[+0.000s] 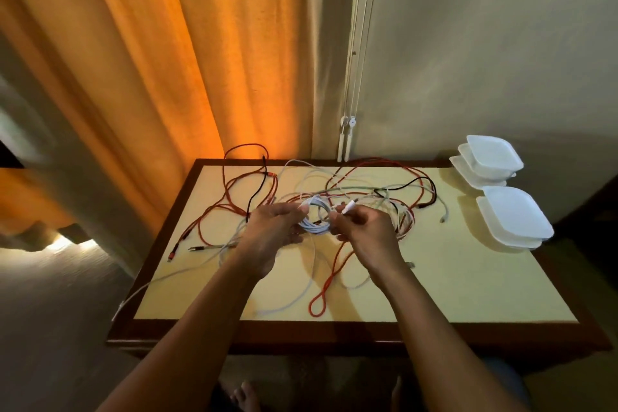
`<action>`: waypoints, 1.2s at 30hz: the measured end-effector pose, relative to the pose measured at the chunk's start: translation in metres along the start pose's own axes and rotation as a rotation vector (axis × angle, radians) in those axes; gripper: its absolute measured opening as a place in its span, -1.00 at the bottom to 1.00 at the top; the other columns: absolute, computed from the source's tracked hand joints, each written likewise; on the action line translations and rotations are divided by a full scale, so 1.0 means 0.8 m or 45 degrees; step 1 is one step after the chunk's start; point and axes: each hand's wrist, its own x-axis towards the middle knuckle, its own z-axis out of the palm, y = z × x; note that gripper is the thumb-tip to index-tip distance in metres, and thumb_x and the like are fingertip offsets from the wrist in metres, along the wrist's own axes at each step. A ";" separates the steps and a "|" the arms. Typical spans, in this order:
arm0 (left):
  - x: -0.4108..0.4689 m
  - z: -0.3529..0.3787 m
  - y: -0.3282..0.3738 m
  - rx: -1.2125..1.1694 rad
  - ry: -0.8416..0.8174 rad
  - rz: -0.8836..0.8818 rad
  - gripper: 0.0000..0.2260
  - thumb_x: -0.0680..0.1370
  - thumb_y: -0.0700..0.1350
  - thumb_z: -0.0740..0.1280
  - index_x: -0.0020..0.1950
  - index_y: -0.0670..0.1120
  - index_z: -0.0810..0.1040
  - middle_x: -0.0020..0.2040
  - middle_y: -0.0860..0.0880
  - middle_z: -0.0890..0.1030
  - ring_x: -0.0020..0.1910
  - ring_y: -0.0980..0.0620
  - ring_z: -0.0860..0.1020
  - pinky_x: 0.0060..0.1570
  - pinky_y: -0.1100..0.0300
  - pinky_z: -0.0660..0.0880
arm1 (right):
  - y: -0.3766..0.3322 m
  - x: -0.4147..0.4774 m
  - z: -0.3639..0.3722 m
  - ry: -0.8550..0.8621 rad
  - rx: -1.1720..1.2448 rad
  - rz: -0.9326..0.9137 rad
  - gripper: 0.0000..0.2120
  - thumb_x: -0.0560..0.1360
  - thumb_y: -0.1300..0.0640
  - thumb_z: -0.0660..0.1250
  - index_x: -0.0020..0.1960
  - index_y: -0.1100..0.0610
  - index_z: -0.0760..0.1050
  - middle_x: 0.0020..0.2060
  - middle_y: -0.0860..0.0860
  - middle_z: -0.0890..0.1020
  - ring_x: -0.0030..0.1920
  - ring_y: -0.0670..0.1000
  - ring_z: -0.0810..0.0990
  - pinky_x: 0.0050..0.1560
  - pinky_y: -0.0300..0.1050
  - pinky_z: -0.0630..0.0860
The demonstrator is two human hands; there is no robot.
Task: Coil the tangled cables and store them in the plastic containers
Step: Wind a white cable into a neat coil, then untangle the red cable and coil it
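Coiling one white cable (313,227): my left hand (272,232) is gripping the loops, my right hand (366,236) pinching its end. Red cables (329,278) around them are lying tangled; plastic containers (515,217) right of my hands are sitting unfilled, I judge.

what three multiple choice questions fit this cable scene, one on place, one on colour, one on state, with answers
1. Where do the plastic containers sit on the table?
A) left side
B) right side
C) front middle

2. What colour is the coil between the hands?
A) white
B) red
C) black

3. What is the left hand doing?
A) lying flat on the table
B) lifting a container
C) gripping the coil

Answers:
1 B, both stacks stand along the right side.
2 A, its loops are white, unlike the red and black cables around it.
3 C, its fingers curl round the coil while the right hand pinches the cable's end.
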 end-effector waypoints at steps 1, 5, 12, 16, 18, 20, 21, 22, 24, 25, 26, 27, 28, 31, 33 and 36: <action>0.000 -0.013 -0.004 0.031 0.029 -0.007 -0.81 0.61 -0.08 0.42 0.11 -0.16 0.70 0.02 -0.16 0.73 0.13 -0.21 0.67 0.21 -0.15 0.59 | 0.002 0.001 0.009 -0.052 -0.031 -0.005 -0.89 0.50 0.00 0.49 -0.06 0.02 0.65 -0.21 -0.04 0.75 -0.16 -0.04 0.73 0.04 0.09 0.67; 0.000 -0.067 -0.028 0.105 0.183 -0.012 -0.85 0.60 -0.14 0.41 0.11 -0.15 0.69 -0.07 -0.10 0.75 0.01 -0.13 0.71 0.10 -0.10 0.66 | 0.020 0.008 0.055 -0.268 -0.129 0.023 -0.64 0.45 -0.02 0.55 0.19 0.09 0.65 -0.07 -0.05 0.74 -0.05 -0.07 0.71 0.08 0.02 0.66; 0.001 -0.162 -0.077 0.063 0.538 -0.141 -0.86 0.60 -0.17 0.42 0.11 -0.19 0.68 -0.08 -0.10 0.72 -0.04 -0.07 0.71 0.03 -0.01 0.68 | 0.068 0.020 0.152 -0.483 -0.586 -0.209 -0.52 0.49 0.16 0.50 0.40 0.05 0.53 0.25 -0.01 0.64 0.23 -0.02 0.60 0.26 -0.14 0.50; 0.010 -0.204 -0.087 -0.049 0.614 -0.169 -0.89 0.61 -0.20 0.40 0.10 -0.20 0.67 -0.04 -0.11 0.71 -0.01 -0.06 0.69 0.05 0.01 0.66 | 0.089 0.033 0.213 -0.685 -0.966 -0.453 -0.26 0.45 0.05 0.49 0.55 0.00 0.28 0.54 0.05 0.32 0.55 0.12 0.23 0.50 0.01 0.21; 0.019 -0.223 -0.086 -0.065 0.669 -0.182 -0.92 0.60 -0.20 0.40 0.06 -0.18 0.66 -0.03 -0.12 0.70 -0.02 -0.05 0.69 0.04 0.03 0.66 | 0.093 0.044 0.236 -0.775 -1.112 -0.489 -0.11 0.44 -0.15 0.48 0.62 -0.02 0.10 0.64 0.05 0.03 0.64 0.12 -0.08 0.59 0.13 -0.05; 0.031 -0.242 -0.085 -0.073 0.717 -0.212 -0.93 0.60 -0.19 0.40 0.05 -0.14 0.65 0.00 -0.12 0.69 -0.01 -0.05 0.69 0.04 0.04 0.66 | 0.092 0.056 0.260 -0.854 -1.226 -0.514 -0.02 0.46 -0.27 0.42 0.65 0.03 -0.05 0.65 0.02 -0.17 0.63 0.09 -0.26 0.57 0.20 -0.20; 0.035 -0.248 -0.084 -0.085 0.728 -0.219 -0.93 0.60 -0.19 0.40 0.06 -0.14 0.65 0.03 -0.13 0.69 0.01 -0.06 0.69 0.06 0.03 0.66 | 0.092 0.060 0.269 -0.884 -1.277 -0.538 -0.01 0.48 -0.29 0.38 0.66 0.04 -0.09 0.65 0.01 -0.19 0.62 0.09 -0.29 0.57 0.23 -0.22; 0.039 -0.254 -0.084 -0.090 0.735 -0.220 -0.90 0.60 -0.19 0.40 0.09 -0.16 0.65 0.05 -0.14 0.68 0.03 -0.08 0.69 0.07 0.02 0.66 | 0.095 0.064 0.278 -0.911 -1.316 -0.571 -0.04 0.50 -0.30 0.35 0.66 0.03 -0.09 0.65 0.01 -0.17 0.62 0.09 -0.29 0.57 0.27 -0.23; 0.049 -0.264 -0.083 -0.076 0.740 -0.223 -0.83 0.61 -0.18 0.40 0.17 -0.20 0.64 0.07 -0.15 0.68 0.04 -0.10 0.69 0.05 0.03 0.66 | 0.105 0.070 0.292 -0.940 -1.370 -0.654 -0.16 0.54 -0.27 0.31 0.65 -0.01 0.00 0.66 0.02 -0.01 0.64 0.11 -0.20 0.56 0.33 -0.18; 0.053 -0.267 -0.082 -0.073 0.738 -0.225 -0.82 0.61 -0.18 0.40 0.18 -0.21 0.63 0.06 -0.15 0.68 0.04 -0.10 0.69 0.01 0.06 0.66 | 0.110 0.072 0.294 -0.924 -1.391 -0.700 -0.23 0.55 -0.24 0.31 0.63 -0.03 0.07 0.64 0.03 0.11 0.64 0.12 -0.11 0.56 0.35 -0.14; 0.058 -0.269 -0.082 -0.071 0.736 -0.228 -0.82 0.61 -0.18 0.40 0.18 -0.21 0.63 0.04 -0.15 0.68 0.02 -0.09 0.69 -0.02 0.08 0.65 | 0.116 0.073 0.293 -0.892 -1.399 -0.744 -0.27 0.55 -0.22 0.31 0.61 -0.04 0.14 0.60 0.03 0.22 0.63 0.13 -0.02 0.55 0.35 -0.09; 0.063 -0.270 -0.081 -0.065 0.733 -0.231 -0.82 0.61 -0.17 0.40 0.18 -0.21 0.63 0.03 -0.14 0.68 0.00 -0.09 0.69 -0.04 0.10 0.65 | 0.121 0.074 0.288 -0.857 -1.393 -0.789 -0.31 0.55 -0.22 0.33 0.59 -0.04 0.21 0.55 0.02 0.31 0.61 0.13 0.08 0.54 0.34 -0.06; 0.068 -0.271 -0.080 -0.052 0.737 -0.237 -0.82 0.61 -0.17 0.40 0.17 -0.21 0.64 0.02 -0.15 0.68 -0.01 -0.09 0.69 -0.05 0.10 0.65 | 0.123 0.075 0.281 -0.825 -1.371 -0.832 -0.34 0.54 -0.21 0.35 0.56 -0.03 0.28 0.51 0.02 0.38 0.58 0.12 0.16 0.53 0.32 -0.03; 0.082 -0.269 -0.081 -0.033 0.772 -0.256 -0.83 0.62 -0.15 0.40 0.15 -0.22 0.63 0.02 -0.17 0.67 -0.03 -0.11 0.69 -0.05 0.09 0.65 | 0.126 0.078 0.254 -0.775 -1.275 -0.880 -0.39 0.50 -0.15 0.41 0.48 0.00 0.38 0.42 -0.01 0.48 0.50 0.06 0.30 0.54 0.23 -0.06; 0.090 -0.267 -0.082 -0.054 0.796 -0.265 -0.88 0.63 -0.15 0.38 0.09 -0.20 0.60 0.02 -0.17 0.65 -0.03 -0.12 0.68 -0.09 0.11 0.64 | 0.126 0.083 0.236 -0.792 -1.269 -0.863 -0.39 0.49 -0.13 0.41 0.48 -0.01 0.36 0.41 -0.02 0.47 0.49 0.03 0.31 0.54 0.22 -0.07; 0.102 -0.268 -0.088 -0.064 0.788 -0.255 -0.82 0.65 -0.15 0.35 0.18 -0.23 0.58 0.09 -0.20 0.65 0.00 -0.13 0.68 -0.06 0.05 0.66 | 0.126 0.090 0.208 -0.855 -1.323 -0.812 -0.39 0.47 -0.10 0.40 0.48 -0.03 0.34 0.42 -0.05 0.46 0.50 0.01 0.31 0.53 0.24 -0.06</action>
